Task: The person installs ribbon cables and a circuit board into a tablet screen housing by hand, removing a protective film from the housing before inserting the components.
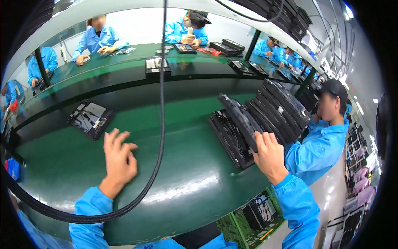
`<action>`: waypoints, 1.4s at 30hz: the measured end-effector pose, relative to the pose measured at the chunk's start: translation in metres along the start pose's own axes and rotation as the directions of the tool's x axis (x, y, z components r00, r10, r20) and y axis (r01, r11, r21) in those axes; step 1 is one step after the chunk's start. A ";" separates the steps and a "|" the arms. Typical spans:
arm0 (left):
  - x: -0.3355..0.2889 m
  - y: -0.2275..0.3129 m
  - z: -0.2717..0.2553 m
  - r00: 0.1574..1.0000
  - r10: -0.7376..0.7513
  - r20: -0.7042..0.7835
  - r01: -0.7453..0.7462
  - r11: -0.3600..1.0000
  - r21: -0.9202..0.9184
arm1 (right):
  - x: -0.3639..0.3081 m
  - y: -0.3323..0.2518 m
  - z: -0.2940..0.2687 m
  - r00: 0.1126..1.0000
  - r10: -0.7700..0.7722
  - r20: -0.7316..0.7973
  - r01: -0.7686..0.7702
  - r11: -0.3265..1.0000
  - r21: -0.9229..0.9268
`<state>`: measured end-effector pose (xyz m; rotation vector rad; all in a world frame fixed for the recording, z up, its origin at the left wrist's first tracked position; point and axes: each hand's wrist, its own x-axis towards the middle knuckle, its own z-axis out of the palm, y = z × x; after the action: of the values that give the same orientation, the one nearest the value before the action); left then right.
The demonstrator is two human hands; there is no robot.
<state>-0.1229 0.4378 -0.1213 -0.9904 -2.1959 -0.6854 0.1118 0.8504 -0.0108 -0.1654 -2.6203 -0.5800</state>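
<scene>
My right hand [270,157] grips the near end of a slim black tray [240,118]. This tray is tilted on edge, leaning between a flatter black tray [226,139] on its left and a stack of similar black trays [277,110] on its right. Over the green bench, my left hand [118,159] is held up with its fingers apart and nothing in them. Beyond it lies another black tray [90,119] with a flat, opened electronic device showing grey panels and thin cables.
A thick black cable [161,137] hangs across the green bench [182,166]. Below the front edge stands a green crate [238,226] with dark parts. A co-worker in blue [317,141] is close on the right. A raised shelf [190,76] crosses the far side; people work beyond.
</scene>
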 end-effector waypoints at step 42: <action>-0.012 0.062 -0.006 0.757 0.173 0.630 0.323 0.740 -0.590 | 0.056 -0.165 0.077 0.932 -0.362 -0.023 0.112 0.225 0.968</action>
<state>-0.0652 0.4643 -0.1136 -1.7266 -2.6459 -1.4305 -0.0033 0.7348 -0.1090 0.6348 -2.6806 1.1421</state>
